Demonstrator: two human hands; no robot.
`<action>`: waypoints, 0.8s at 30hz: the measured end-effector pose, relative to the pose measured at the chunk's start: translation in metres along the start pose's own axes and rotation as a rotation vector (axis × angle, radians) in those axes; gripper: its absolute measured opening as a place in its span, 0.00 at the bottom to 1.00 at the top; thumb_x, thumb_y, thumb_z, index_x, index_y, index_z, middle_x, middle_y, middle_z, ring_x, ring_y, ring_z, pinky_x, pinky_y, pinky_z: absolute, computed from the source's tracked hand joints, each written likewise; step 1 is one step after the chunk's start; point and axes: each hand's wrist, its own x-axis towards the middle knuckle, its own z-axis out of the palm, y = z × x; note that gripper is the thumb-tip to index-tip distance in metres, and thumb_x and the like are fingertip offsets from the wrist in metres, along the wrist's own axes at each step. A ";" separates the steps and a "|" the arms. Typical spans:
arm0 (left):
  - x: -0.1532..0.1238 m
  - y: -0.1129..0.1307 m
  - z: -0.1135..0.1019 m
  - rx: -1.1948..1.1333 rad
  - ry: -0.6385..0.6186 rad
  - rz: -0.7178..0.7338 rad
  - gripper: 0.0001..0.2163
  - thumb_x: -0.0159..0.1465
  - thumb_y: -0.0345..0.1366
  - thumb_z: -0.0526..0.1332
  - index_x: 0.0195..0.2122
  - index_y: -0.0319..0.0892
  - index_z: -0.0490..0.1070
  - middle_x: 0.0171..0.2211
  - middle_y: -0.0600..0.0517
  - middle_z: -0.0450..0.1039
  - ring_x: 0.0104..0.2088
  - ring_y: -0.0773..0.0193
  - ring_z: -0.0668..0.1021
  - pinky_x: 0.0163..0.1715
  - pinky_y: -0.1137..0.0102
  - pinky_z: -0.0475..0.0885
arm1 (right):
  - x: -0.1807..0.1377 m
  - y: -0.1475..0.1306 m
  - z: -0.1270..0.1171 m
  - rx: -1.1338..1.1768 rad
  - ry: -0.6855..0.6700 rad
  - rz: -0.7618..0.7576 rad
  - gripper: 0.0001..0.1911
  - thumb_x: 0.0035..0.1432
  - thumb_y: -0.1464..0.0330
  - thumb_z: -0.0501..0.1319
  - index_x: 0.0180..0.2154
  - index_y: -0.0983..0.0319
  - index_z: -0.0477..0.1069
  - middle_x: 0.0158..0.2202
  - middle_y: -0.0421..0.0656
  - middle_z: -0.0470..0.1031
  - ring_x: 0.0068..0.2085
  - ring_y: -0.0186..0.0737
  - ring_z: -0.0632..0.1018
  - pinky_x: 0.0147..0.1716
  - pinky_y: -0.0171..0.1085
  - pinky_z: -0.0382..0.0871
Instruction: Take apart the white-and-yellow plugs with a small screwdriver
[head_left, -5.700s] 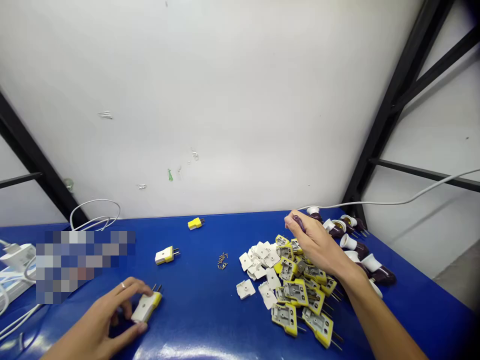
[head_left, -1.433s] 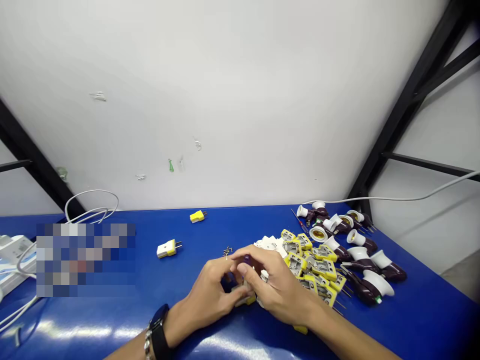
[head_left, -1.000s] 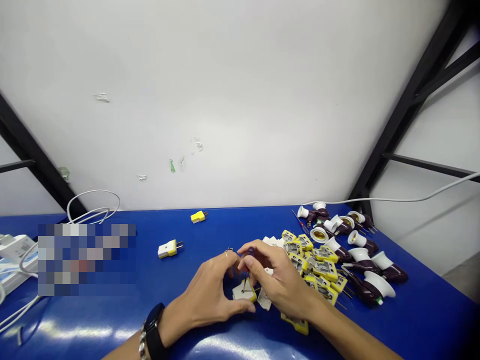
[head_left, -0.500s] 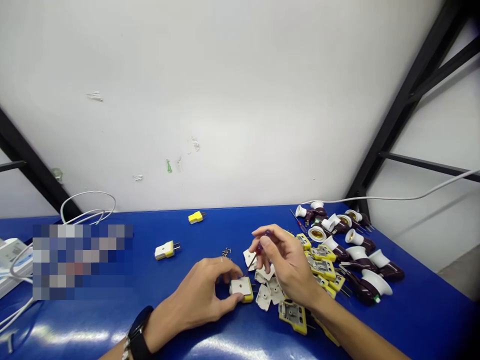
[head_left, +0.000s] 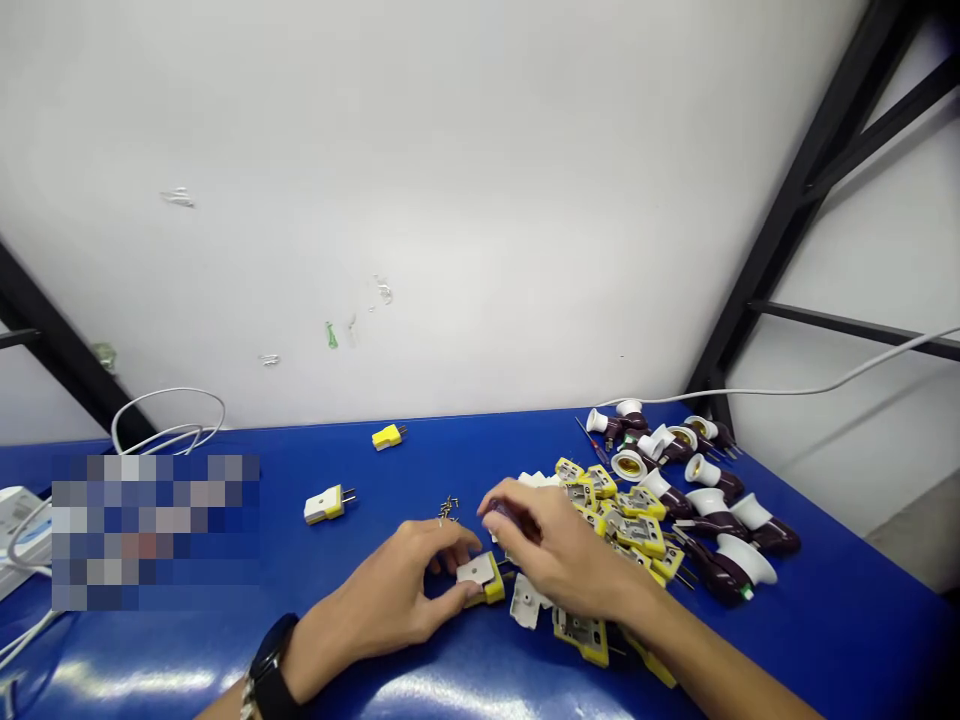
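My left hand (head_left: 401, 585) pinches a white and yellow plug (head_left: 481, 578) flat against the blue table (head_left: 420, 470). My right hand (head_left: 559, 560) hovers just above and right of that plug, fingers curled round a small purple-handled screwdriver (head_left: 501, 515); its tip is hidden behind my fingers. A pile of yellow plug bases (head_left: 626, 520) and white plug covers (head_left: 529, 600) lies right of and under my right hand. A few small screws (head_left: 448, 508) lie just beyond my left fingertips.
Two finished plugs lie apart on the table: a white and yellow plug (head_left: 325, 504) and a yellow plug (head_left: 388, 437). Brown and white lamp sockets (head_left: 701, 495) are heaped at the right. A white cable loop (head_left: 169, 425) sits at the back left, and black frame bars (head_left: 787, 190) rise at the right.
My right hand has come down and left from a raised position, back over the plug held by my left hand. The plug has tilted slightly. My left hand stays put.
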 end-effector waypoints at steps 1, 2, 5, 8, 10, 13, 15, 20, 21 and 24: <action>0.000 0.001 0.000 -0.001 -0.001 -0.011 0.10 0.64 0.36 0.65 0.47 0.46 0.73 0.39 0.53 0.78 0.39 0.60 0.78 0.43 0.67 0.70 | -0.001 0.000 0.000 -0.099 -0.079 0.009 0.09 0.68 0.67 0.57 0.40 0.59 0.76 0.29 0.39 0.75 0.31 0.37 0.74 0.33 0.35 0.64; 0.000 0.001 0.000 0.000 -0.009 -0.007 0.11 0.64 0.37 0.65 0.47 0.46 0.73 0.39 0.53 0.78 0.39 0.60 0.78 0.44 0.67 0.70 | -0.001 0.000 0.000 -0.189 -0.145 0.026 0.08 0.67 0.66 0.59 0.42 0.58 0.77 0.31 0.40 0.76 0.34 0.40 0.75 0.35 0.36 0.64; 0.001 0.000 -0.001 0.016 -0.045 0.016 0.10 0.61 0.35 0.67 0.45 0.46 0.74 0.40 0.53 0.78 0.41 0.59 0.78 0.45 0.67 0.69 | -0.002 0.002 0.000 -0.355 -0.269 0.108 0.16 0.59 0.57 0.69 0.47 0.55 0.79 0.37 0.44 0.79 0.42 0.49 0.77 0.39 0.38 0.65; 0.001 0.000 -0.002 0.019 -0.049 -0.003 0.10 0.61 0.34 0.68 0.44 0.47 0.74 0.40 0.54 0.78 0.40 0.59 0.78 0.44 0.67 0.68 | -0.002 0.004 0.001 -0.425 -0.362 0.161 0.21 0.51 0.53 0.74 0.42 0.58 0.81 0.35 0.46 0.80 0.43 0.52 0.79 0.38 0.38 0.67; 0.001 0.000 -0.003 0.013 -0.051 0.002 0.11 0.61 0.33 0.67 0.44 0.48 0.74 0.40 0.54 0.78 0.41 0.59 0.77 0.45 0.67 0.68 | -0.001 0.004 0.003 -0.471 -0.386 0.164 0.17 0.52 0.54 0.73 0.37 0.60 0.81 0.34 0.46 0.81 0.42 0.53 0.80 0.37 0.38 0.67; 0.000 0.001 -0.003 0.005 -0.059 0.012 0.11 0.60 0.32 0.67 0.43 0.47 0.74 0.40 0.54 0.78 0.41 0.60 0.77 0.45 0.67 0.68 | -0.002 0.002 0.007 -0.526 -0.366 0.153 0.18 0.53 0.53 0.73 0.36 0.61 0.80 0.35 0.48 0.82 0.42 0.54 0.80 0.37 0.39 0.68; -0.001 0.001 -0.003 0.008 -0.052 0.001 0.10 0.59 0.31 0.67 0.42 0.47 0.74 0.39 0.54 0.78 0.40 0.60 0.77 0.44 0.67 0.68 | -0.002 0.001 0.009 -0.547 -0.355 0.160 0.19 0.52 0.53 0.72 0.37 0.62 0.80 0.36 0.49 0.82 0.42 0.55 0.81 0.37 0.39 0.68; -0.003 0.002 -0.003 0.020 -0.050 0.069 0.08 0.62 0.32 0.65 0.42 0.46 0.74 0.39 0.52 0.78 0.39 0.60 0.77 0.43 0.68 0.69 | -0.002 -0.004 0.010 -0.550 -0.349 0.169 0.14 0.53 0.57 0.71 0.34 0.62 0.80 0.34 0.49 0.82 0.39 0.53 0.81 0.35 0.38 0.66; -0.003 0.002 -0.003 0.027 -0.050 0.076 0.07 0.62 0.33 0.64 0.42 0.46 0.74 0.38 0.52 0.78 0.39 0.60 0.78 0.41 0.68 0.69 | -0.002 -0.005 0.009 -0.548 -0.345 0.165 0.13 0.53 0.58 0.71 0.33 0.62 0.79 0.33 0.49 0.82 0.39 0.53 0.81 0.34 0.38 0.66; -0.002 0.001 -0.003 0.034 -0.045 0.038 0.06 0.64 0.35 0.64 0.42 0.46 0.74 0.36 0.53 0.77 0.35 0.61 0.77 0.38 0.69 0.70 | -0.002 -0.005 0.009 -0.547 -0.329 0.158 0.13 0.52 0.58 0.70 0.32 0.62 0.79 0.32 0.49 0.81 0.38 0.53 0.81 0.33 0.38 0.65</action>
